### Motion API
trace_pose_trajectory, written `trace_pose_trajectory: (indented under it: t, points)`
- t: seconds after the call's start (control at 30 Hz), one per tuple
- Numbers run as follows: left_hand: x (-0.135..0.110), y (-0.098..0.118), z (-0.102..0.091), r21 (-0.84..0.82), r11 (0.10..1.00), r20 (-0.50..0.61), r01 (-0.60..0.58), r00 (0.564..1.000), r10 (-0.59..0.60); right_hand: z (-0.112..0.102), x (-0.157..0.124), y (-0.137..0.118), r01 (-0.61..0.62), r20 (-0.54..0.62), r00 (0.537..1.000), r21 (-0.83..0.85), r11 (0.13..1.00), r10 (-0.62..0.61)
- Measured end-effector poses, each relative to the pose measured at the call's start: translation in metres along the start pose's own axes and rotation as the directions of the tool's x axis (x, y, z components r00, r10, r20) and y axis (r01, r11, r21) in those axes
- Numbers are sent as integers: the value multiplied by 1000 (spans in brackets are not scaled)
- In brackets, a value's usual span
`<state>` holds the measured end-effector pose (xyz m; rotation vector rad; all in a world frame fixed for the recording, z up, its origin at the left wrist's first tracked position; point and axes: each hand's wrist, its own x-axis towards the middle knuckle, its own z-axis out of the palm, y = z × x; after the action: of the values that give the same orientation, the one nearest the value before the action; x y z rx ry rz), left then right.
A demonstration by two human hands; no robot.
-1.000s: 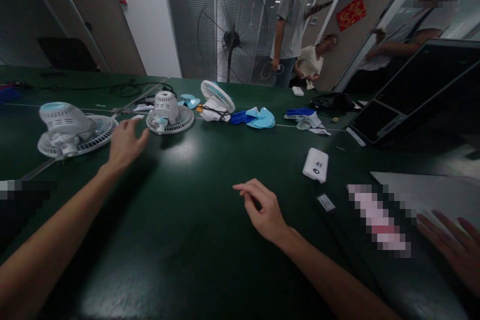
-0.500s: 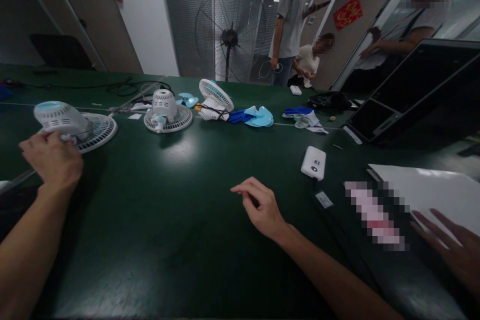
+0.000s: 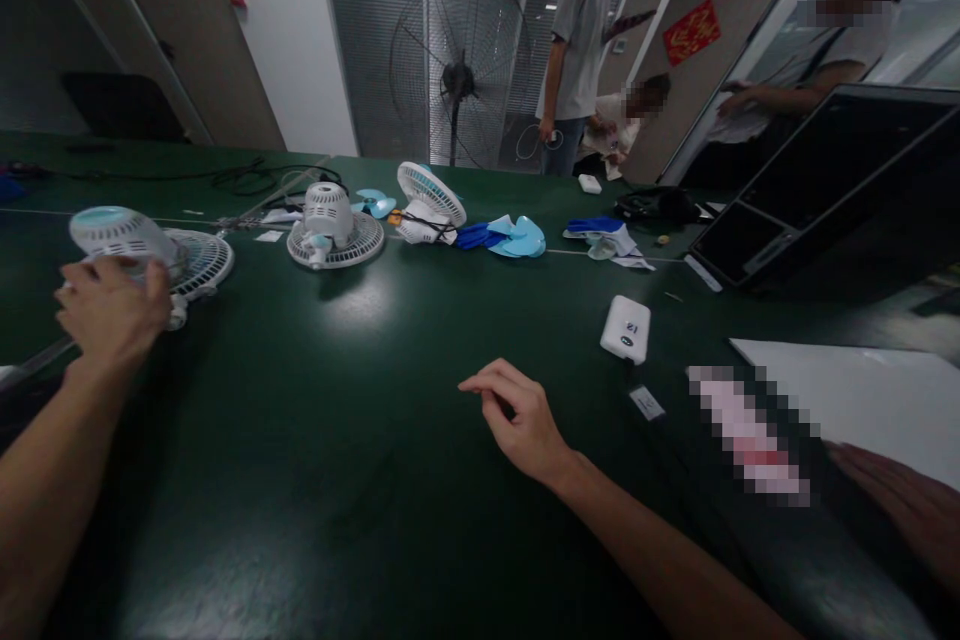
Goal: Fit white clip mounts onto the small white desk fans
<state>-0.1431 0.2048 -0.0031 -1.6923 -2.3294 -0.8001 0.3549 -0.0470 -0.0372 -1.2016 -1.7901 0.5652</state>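
My left hand [image 3: 112,308] is closed round the base of a small white fan [image 3: 142,245] with a pale blue cap, which lies grille-down at the left of the dark green table [image 3: 360,440]. My right hand [image 3: 521,415] rests on the table near the middle, fingers loosely curled and apart, holding nothing. A second white fan [image 3: 334,225] lies grille-down further back. A third fan [image 3: 427,205] lies tilted beside it, next to light blue fan blades [image 3: 521,235].
A white power bank [image 3: 626,328] and a small label [image 3: 649,403] lie right of my right hand. Another person's hand [image 3: 900,510] rests by a white sheet [image 3: 855,390]. An open black case [image 3: 817,190], blue gloves [image 3: 600,225], cables, a large standing fan [image 3: 457,70] and people are behind.
My left hand moved from near the second fan leftward to the nearest fan and closed on its base. The fan shifted slightly. My right hand stayed still.
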Motion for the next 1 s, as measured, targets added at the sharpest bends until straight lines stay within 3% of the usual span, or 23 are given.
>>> trace_pose_trajectory:
  t: [0.1, 0.2, 0.37, 0.53, 0.77, 1.0]
  points:
    - [5, 2, -4, -14, 997, 4, -72, 997, 72, 0, 1, -1, 1, 5, 1000, -1, 1000, -1]
    - [-13, 16, -12, -24, 994, -23, -110, 994, 110, -1, 1, -2, -4, 5, 1000, 3, 1000, 4]
    - [-77, 51, -33, 9, 970, -22, -243, 970, 243, -1, 1, -3, -17, 25, 1000, 4, 1000, 17]
    - [-148, 78, -54, -222, 904, 28, -365, 925, 380, 0, 1, -2, -23, 29, 999, 2, 1000, 23]
    - [-233, 134, -65, -570, 656, 54, -495, 774, 631, 0, 1, -6, -4, 22, 1000, 7, 1000, 4]
    - [-265, 204, -56, -708, 390, 12, -588, 543, 840, 1, 1, -4, 21, -51, 998, -27, 999, -22]
